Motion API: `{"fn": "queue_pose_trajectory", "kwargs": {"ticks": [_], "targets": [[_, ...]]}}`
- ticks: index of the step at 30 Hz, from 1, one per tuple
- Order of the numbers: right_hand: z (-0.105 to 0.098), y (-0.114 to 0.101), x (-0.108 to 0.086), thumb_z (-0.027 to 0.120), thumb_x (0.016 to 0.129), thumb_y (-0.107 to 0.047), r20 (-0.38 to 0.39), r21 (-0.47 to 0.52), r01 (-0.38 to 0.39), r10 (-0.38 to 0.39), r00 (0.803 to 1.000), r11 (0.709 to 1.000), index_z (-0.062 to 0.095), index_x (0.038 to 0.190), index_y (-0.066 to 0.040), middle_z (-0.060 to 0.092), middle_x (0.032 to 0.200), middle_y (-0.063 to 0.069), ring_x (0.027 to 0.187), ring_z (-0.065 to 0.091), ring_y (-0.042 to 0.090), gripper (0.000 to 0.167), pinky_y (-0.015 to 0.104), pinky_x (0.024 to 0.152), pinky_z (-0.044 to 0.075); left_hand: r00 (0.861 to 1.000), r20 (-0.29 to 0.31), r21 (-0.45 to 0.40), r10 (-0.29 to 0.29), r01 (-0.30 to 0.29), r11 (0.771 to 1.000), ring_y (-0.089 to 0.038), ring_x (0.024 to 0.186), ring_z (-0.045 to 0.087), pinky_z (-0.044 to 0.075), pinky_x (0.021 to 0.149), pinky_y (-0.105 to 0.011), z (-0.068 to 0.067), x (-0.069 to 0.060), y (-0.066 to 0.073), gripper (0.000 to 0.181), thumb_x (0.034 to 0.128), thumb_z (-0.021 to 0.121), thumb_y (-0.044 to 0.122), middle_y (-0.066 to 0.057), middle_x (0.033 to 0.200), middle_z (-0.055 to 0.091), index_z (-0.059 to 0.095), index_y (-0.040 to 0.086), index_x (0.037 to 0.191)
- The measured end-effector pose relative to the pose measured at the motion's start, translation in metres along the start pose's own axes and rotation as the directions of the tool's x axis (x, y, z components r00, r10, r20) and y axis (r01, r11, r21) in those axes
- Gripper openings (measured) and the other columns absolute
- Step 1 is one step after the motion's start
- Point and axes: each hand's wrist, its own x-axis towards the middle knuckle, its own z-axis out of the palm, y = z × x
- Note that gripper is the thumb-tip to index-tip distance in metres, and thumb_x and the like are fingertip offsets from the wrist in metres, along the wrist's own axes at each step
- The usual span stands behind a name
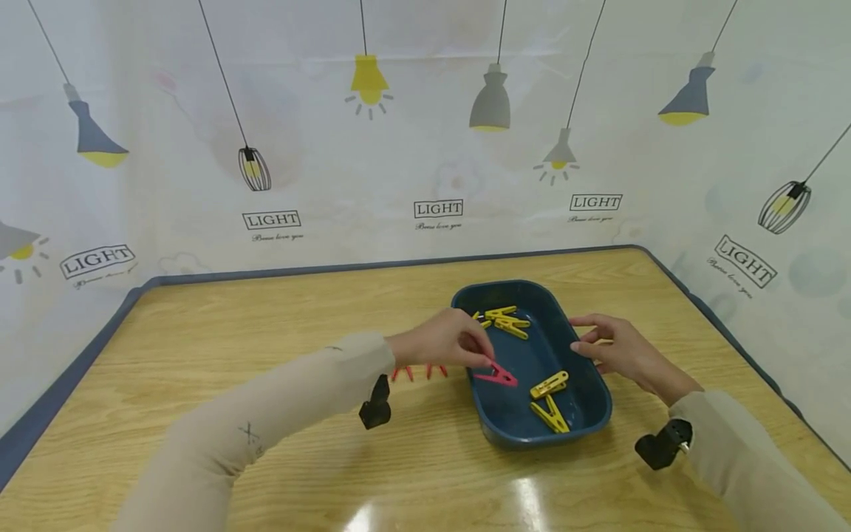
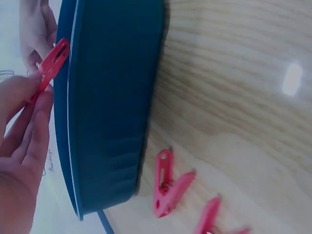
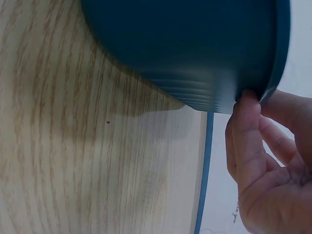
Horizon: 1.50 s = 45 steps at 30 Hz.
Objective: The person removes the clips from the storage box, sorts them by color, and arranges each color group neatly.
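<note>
In the head view my left hand point(image 1: 447, 338) pinches a pinkish-red clothespin point(image 1: 500, 375) by one end, above the inside of a dark blue plastic basin point(image 1: 492, 436). The left wrist view shows this clothespin at the basin's rim, between thumb and fingers. On the basin's right side, my right hand point(image 1: 621, 350) grips the rim, thumb on one face and fingers on the other. Several yellow clothespins point(image 1: 511, 327) lie in the basin, some at the far end and a pair point(image 1: 549, 385) nearer. Part of the far group is hidden by my left hand.
Two red clothespins point(image 2: 163, 187) lie on the wooden table point(image 1: 266, 325) left of the basin, partly behind my left wrist in the head view. A white printed backdrop point(image 1: 359, 185) with a blue border stands around the table's back and sides.
</note>
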Motion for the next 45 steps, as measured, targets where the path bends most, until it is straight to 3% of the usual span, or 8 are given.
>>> {"fn": "queue_pose_trajectory", "kwargs": {"ticks": [5,11,20,28,37,45], "targets": [[0.001,0.0,0.0,0.056,0.088,-0.025,-0.002,-0.006,-0.002,0.002,1.0,1.0,0.035,0.134,-0.004,0.052,0.101,0.016,0.088,0.055,0.025,0.055,0.039,0.068,0.05,0.992,-0.122,-0.002,-0.01,0.01,1.0,-0.001,0.071,0.059,0.048,0.066,-0.018,-0.004,-0.019,-0.002,0.009,0.0791,0.067,0.013,0.003,0.082,0.062,0.069,0.009,0.086],[0.001,-0.001,-0.001,0.056,0.088,-0.024,-0.001,0.006,0.008,-0.008,1.0,1.0,0.035,0.134,-0.003,0.053,0.102,0.017,0.088,0.055,0.026,0.055,0.039,0.069,0.05,0.97,-0.244,-0.047,0.001,-0.013,0.999,-0.005,0.071,0.061,0.049,0.065,-0.021,-0.015,-0.045,-0.008,0.008,0.0786,0.067,0.011,0.0,0.082,0.064,0.069,0.007,0.085],[0.001,-0.001,-0.002,0.056,0.088,-0.023,0.003,0.012,0.029,-0.029,1.0,1.0,0.036,0.133,-0.002,0.053,0.099,0.016,0.087,0.055,0.025,0.054,0.038,0.068,0.05,0.918,-0.368,-0.105,-0.148,0.117,0.988,-0.011,0.075,0.062,0.049,0.069,-0.024,-0.031,-0.088,-0.015,0.011,0.081,0.065,0.015,-0.003,0.086,0.064,0.067,0.008,0.089],[0.001,-0.002,-0.001,0.056,0.088,-0.021,-0.002,0.003,0.026,-0.026,1.0,1.0,0.035,0.133,-0.002,0.053,0.1,0.017,0.085,0.055,0.024,0.054,0.037,0.067,0.05,0.843,-0.478,-0.115,-0.245,0.217,0.969,-0.012,0.076,0.061,0.049,0.069,-0.024,-0.039,-0.124,-0.026,0.011,0.0811,0.065,0.017,-0.001,0.085,0.063,0.067,0.01,0.09],[0.0,-0.001,0.0,0.056,0.088,-0.022,-0.002,0.006,0.016,-0.016,1.0,1.0,0.035,0.134,-0.002,0.052,0.1,0.017,0.086,0.055,0.024,0.055,0.037,0.067,0.05,0.76,-0.558,-0.121,-0.333,0.322,0.939,-0.014,0.077,0.062,0.049,0.067,-0.025,-0.045,-0.161,-0.043,0.017,0.0811,0.065,0.021,-0.004,0.088,0.064,0.067,0.007,0.091],[0.0,-0.003,0.0,0.056,0.088,-0.022,-0.002,0.002,-0.001,0.001,1.0,1.0,0.035,0.134,-0.002,0.052,0.101,0.017,0.088,0.055,0.026,0.054,0.039,0.069,0.05,0.665,-0.656,-0.103,-0.358,0.392,0.914,-0.009,0.075,0.061,0.049,0.063,-0.023,-0.052,-0.196,-0.054,0.021,0.0817,0.064,0.022,-0.008,0.089,0.064,0.067,0.005,0.094]]}}
